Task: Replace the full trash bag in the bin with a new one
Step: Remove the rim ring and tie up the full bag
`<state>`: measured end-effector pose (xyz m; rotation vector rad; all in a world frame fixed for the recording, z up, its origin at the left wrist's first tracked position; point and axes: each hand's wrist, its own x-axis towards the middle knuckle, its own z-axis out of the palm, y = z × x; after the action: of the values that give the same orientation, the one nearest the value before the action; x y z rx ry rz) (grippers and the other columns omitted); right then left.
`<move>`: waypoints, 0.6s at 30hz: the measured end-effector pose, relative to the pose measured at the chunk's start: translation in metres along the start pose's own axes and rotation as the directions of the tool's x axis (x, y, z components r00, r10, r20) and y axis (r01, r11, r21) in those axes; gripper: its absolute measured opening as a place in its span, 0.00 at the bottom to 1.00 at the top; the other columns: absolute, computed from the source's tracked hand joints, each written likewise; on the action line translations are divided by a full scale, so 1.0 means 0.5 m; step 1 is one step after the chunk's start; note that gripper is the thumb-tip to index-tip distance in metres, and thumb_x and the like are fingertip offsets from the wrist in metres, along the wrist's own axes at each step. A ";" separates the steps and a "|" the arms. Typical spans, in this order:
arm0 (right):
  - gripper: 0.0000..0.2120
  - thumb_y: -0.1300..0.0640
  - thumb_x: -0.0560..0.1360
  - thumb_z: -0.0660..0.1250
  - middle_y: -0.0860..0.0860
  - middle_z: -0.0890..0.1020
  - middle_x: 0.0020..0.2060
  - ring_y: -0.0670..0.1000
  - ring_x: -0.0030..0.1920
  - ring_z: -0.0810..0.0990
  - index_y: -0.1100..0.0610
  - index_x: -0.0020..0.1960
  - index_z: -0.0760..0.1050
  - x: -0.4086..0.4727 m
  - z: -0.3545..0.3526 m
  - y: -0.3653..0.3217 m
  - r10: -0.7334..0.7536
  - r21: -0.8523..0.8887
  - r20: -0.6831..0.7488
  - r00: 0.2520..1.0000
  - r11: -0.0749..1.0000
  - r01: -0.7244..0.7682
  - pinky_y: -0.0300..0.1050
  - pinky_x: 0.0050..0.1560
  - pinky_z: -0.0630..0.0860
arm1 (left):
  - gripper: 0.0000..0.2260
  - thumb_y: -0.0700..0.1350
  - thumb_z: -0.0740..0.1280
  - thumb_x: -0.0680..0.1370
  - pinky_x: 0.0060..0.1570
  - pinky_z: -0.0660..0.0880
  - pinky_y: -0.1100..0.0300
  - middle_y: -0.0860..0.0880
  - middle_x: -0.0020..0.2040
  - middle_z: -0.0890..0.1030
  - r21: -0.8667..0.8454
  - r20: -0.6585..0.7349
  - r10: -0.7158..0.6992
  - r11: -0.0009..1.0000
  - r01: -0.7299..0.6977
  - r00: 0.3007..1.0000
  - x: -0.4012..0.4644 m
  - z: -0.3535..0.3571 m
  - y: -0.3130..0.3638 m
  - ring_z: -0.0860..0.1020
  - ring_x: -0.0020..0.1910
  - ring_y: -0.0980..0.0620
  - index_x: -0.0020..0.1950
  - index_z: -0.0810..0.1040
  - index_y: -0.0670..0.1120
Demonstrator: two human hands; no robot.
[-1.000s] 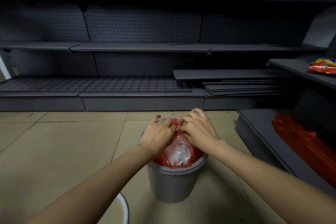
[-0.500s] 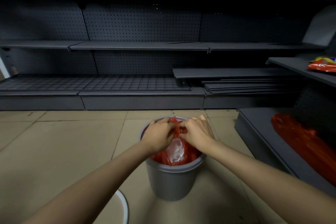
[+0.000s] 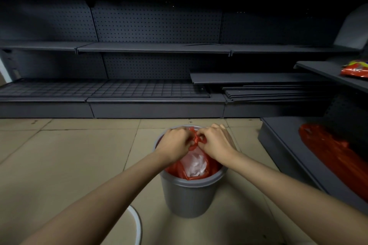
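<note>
A grey round bin stands on the tiled floor in front of me. Inside it sits a red trash bag with white crumpled waste showing through its mouth. My left hand and my right hand are side by side above the bin's far half, each pinching a red strip of the bag's top. The strips meet in a small twisted bunch between my fingertips. Another red plastic bag lies flat on the low dark shelf to the right.
Dark shelving runs along the back wall, with loose boards stacked at its lower right. A low shelf base stands close to the bin's right. A white round rim shows at the bottom left. A red snack packet lies on the right shelf.
Both hands have drawn the bag's top edges up and together above the bin. The white waste is now more closed in by the red plastic.
</note>
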<state>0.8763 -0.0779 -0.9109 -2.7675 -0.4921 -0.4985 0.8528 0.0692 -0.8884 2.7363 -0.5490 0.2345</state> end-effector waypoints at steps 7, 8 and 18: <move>0.13 0.54 0.73 0.66 0.52 0.83 0.48 0.55 0.53 0.76 0.50 0.56 0.78 -0.003 -0.007 -0.002 -0.018 0.081 0.012 1.000 0.997 0.017 0.45 0.56 0.66 | 0.03 0.45 0.66 0.74 0.51 0.71 0.53 0.47 0.47 0.83 -0.023 -0.074 -0.115 0.993 0.113 0.991 0.006 0.007 -0.002 0.79 0.49 0.44 0.47 0.77 0.47; 0.13 0.54 0.73 0.67 0.51 0.83 0.49 0.54 0.53 0.75 0.50 0.57 0.78 -0.004 -0.009 -0.001 -0.012 0.114 0.016 1.000 0.993 0.010 0.46 0.57 0.66 | 0.03 0.45 0.67 0.74 0.49 0.72 0.53 0.47 0.47 0.83 -0.045 -0.075 -0.133 0.990 0.130 0.988 0.007 0.007 -0.006 0.79 0.49 0.44 0.46 0.77 0.47; 0.12 0.52 0.74 0.68 0.51 0.80 0.48 0.53 0.53 0.74 0.54 0.55 0.80 -0.008 -0.037 0.005 -0.132 0.109 -0.012 0.991 0.985 0.132 0.48 0.60 0.67 | 0.08 0.44 0.66 0.75 0.53 0.77 0.51 0.47 0.49 0.85 -0.129 -0.067 -0.135 0.984 0.126 0.989 0.011 0.008 -0.016 0.81 0.50 0.45 0.51 0.83 0.48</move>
<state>0.8683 -0.0873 -0.8965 -2.6398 -0.6845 -0.4922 0.8611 0.0729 -0.8931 2.6171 -0.3494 0.2611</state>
